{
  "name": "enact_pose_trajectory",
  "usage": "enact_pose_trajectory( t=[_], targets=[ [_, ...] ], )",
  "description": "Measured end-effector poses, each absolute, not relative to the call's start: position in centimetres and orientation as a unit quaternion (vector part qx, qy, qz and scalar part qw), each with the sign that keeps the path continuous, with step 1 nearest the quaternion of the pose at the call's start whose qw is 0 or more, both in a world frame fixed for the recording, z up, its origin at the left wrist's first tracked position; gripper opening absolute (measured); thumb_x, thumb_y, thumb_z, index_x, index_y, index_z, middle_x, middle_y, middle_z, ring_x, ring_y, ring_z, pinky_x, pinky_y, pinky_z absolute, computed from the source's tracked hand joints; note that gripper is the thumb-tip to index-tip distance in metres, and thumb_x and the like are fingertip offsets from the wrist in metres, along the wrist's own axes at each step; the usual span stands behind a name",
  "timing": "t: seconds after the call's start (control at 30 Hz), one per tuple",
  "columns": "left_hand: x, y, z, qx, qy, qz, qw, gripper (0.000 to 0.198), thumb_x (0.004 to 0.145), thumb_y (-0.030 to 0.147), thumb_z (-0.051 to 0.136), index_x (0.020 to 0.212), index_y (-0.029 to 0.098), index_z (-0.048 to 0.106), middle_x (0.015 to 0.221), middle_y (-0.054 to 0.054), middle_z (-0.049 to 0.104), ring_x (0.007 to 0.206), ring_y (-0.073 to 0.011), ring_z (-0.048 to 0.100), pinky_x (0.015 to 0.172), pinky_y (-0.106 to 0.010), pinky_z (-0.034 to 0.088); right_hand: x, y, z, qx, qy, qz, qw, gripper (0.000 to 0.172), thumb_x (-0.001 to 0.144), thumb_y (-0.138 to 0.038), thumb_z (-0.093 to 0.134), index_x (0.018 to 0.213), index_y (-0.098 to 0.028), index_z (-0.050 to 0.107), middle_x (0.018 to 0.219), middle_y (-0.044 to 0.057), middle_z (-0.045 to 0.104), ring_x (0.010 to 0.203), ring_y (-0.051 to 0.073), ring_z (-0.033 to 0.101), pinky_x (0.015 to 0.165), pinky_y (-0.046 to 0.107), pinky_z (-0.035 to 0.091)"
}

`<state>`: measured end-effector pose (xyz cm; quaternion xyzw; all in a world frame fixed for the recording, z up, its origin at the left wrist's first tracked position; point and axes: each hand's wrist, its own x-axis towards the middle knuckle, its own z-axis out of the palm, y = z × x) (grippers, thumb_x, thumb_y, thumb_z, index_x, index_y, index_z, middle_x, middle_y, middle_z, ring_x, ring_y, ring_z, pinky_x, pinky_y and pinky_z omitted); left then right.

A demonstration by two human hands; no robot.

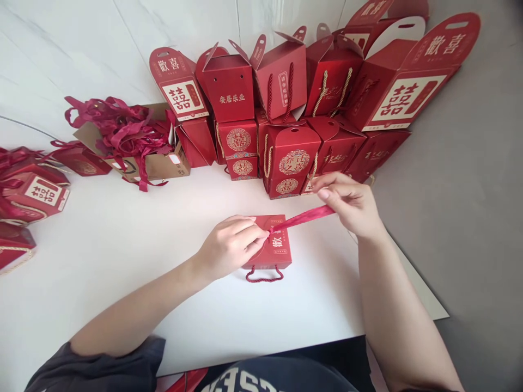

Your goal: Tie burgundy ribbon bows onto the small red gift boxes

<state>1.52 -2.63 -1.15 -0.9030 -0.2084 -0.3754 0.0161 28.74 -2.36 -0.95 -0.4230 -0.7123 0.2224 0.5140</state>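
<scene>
Pinching a ribbon (306, 216) at the top of the red box (283, 255) with the left hand (231, 245); gripping its outstretched length in the curled right hand (352, 208).

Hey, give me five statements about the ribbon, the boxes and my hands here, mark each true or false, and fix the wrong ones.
1. The right hand holds a crimson satin ribbon stretched out from the small red cardboard box. True.
2. The left hand is raised well away from that box. False: the left hand is at the box, fingertips at the ribbon on top.
3. The open brown cardboard carton holds a heap of loose crimson ribbons. True.
4. The small box's visible twisted red rope handle is on the side farthest from the person. False: the handle is on the nearest side.
5. Stacked red gift boxes stand beyond the hands. True.
</scene>
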Motion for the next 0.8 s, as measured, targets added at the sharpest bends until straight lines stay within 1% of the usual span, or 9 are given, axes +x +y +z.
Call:
enact_pose_trajectory(
  t=[0.07,0.13,0.17,0.23,0.33,0.5,0.6,0.7,0.8],
  targets=[
    [1.5,-2.3,-1.2,-0.902,-0.206,-0.38,-0.003,0.009,0.081,0.009,0.064,0.078,0.017,0.065,0.065,0.003,0.065,0.065,-0.0105,0.063,0.081,-0.03,0.059,29.1,-2.2,-1.0,-0.473,-0.705,0.158,0.504,0.025,0.089,-0.03,0.063,0.066,-0.021,0.058,0.093,0.006,0.065,0.095,0.024,0.062,0.089,0.041,0.046],
    [1.5,-2.2,-1.2,-0.902,-0.208,-0.377,-0.018,0.009,0.081,0.009,0.064,0.078,0.018,0.065,0.065,0.003,0.065,0.062,-0.0099,0.062,0.08,-0.03,0.059,28.6,-2.2,-0.9,-0.467,-0.741,0.161,0.456,0.009,0.089,-0.03,0.063,0.084,-0.022,0.064,0.104,0.007,0.066,0.104,0.025,0.06,0.095,0.042,0.044],
    [1.5,-2.2,-1.2,-0.902,-0.211,-0.376,-0.019,0.008,0.081,0.01,0.065,0.078,0.018,0.065,0.065,0.003,0.065,0.063,-0.0103,0.062,0.079,-0.03,0.058,28.2,-2.3,-0.8,-0.441,-0.765,0.19,0.429,0.008,0.09,-0.029,0.062,0.094,-0.023,0.065,0.112,0.008,0.065,0.109,0.024,0.058,0.098,0.042,0.043],
    [1.5,-2.2,-1.2,-0.9,-0.216,-0.378,-0.012,0.008,0.08,0.01,0.066,0.078,0.017,0.065,0.065,0.002,0.065,0.066,-0.0115,0.063,0.079,-0.03,0.058,26.9,-2.7,-0.6,-0.376,-0.803,0.262,0.38,0.015,0.091,-0.026,0.06,0.105,-0.024,0.064,0.125,0.008,0.06,0.117,0.023,0.055,0.101,0.041,0.042],
    [1.5,-2.4,-1.1,-0.898,-0.219,-0.382,-0.002,0.008,0.079,0.009,0.068,0.078,0.017,0.065,0.066,0.002,0.066,0.068,-0.0123,0.064,0.076,-0.028,0.057,25.0,-3.2,-0.8,-0.327,-0.827,0.309,0.336,0.02,0.089,-0.019,0.062,0.107,-0.024,0.065,0.13,0.007,0.057,0.122,0.022,0.052,0.104,0.042,0.041],
    [1.7,-2.7,-1.0,-0.898,-0.221,-0.38,-0.001,0.009,0.08,0.008,0.066,0.079,0.017,0.065,0.069,0.001,0.067,0.071,-0.0125,0.065,0.076,-0.028,0.057,23.6,-3.3,-1.6,-0.303,-0.821,0.295,0.383,0.014,0.09,-0.014,0.06,0.096,-0.022,0.069,0.118,0.006,0.065,0.111,0.021,0.059,0.097,0.04,0.045],
    [1.7,-2.7,-1.0,-0.897,-0.215,-0.387,0.004,0.009,0.08,0.008,0.066,0.078,0.017,0.065,0.069,0.001,0.068,0.068,-0.0117,0.064,0.077,-0.028,0.057,23.3,-3.3,-1.7,-0.295,-0.819,0.286,0.4,0.014,0.092,-0.016,0.058,0.098,-0.021,0.069,0.105,0.006,0.069,0.099,0.019,0.062,0.09,0.037,0.048],
    [1.7,-2.6,-1.1,-0.895,-0.21,-0.392,0.013,0.008,0.082,0.009,0.066,0.079,0.017,0.065,0.068,0.001,0.068,0.067,-0.011,0.064,0.076,-0.027,0.057,23.2,-3.2,-1.8,-0.3,-0.826,0.248,0.408,0.013,0.092,-0.016,0.059,0.098,-0.021,0.069,0.09,0.003,0.071,0.086,0.017,0.062,0.085,0.036,0.047],
    [1.7,-2.7,-1.1,-0.897,-0.208,-0.389,0.017,0.008,0.082,0.009,0.066,0.08,0.017,0.066,0.07,0.0,0.069,0.071,-0.0116,0.065,0.077,-0.026,0.057,23.3,-3.0,-2.1,-0.304,-0.834,0.201,0.415,0.013,0.091,-0.017,0.061,0.097,-0.023,0.071,0.087,0.002,0.072,0.081,0.017,0.062,0.085,0.037,0.045]
  ],
)
